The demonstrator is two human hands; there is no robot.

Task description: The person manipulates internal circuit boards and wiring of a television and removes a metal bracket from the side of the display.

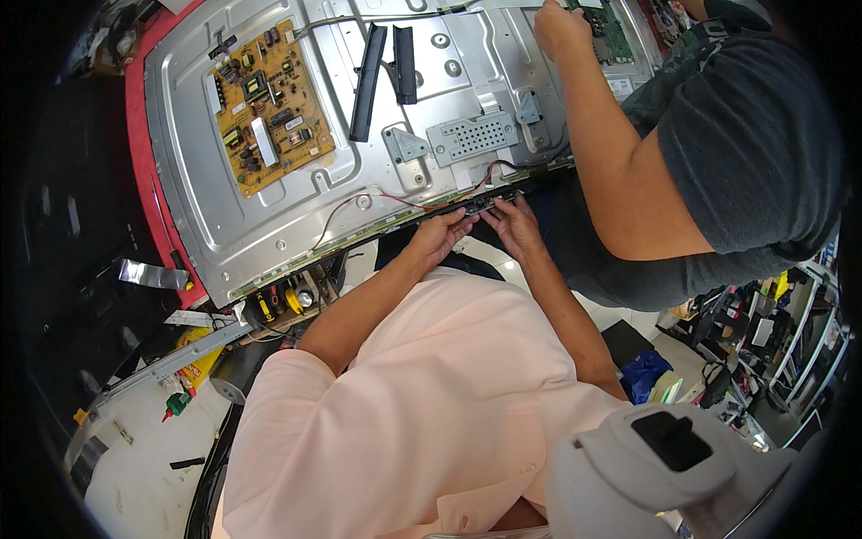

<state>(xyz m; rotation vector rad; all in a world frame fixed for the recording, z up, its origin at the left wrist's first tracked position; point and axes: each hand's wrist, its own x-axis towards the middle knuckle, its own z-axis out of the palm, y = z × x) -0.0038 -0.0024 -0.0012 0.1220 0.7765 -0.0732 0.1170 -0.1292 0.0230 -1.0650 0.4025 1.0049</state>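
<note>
Both hands, left (440, 235) and right (516, 225), pinch a black strip (485, 201) at the panel (296, 211) edge (red wires (359, 199) nearby).

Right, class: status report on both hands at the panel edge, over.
Left hand and right hand both pinching the narrow board strip at the metal back panel edge. Co-worker's hand on green board, far side.

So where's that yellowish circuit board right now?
In the head view the yellowish circuit board sits on the upper left of the metal back panel, left of two black strips.
</note>
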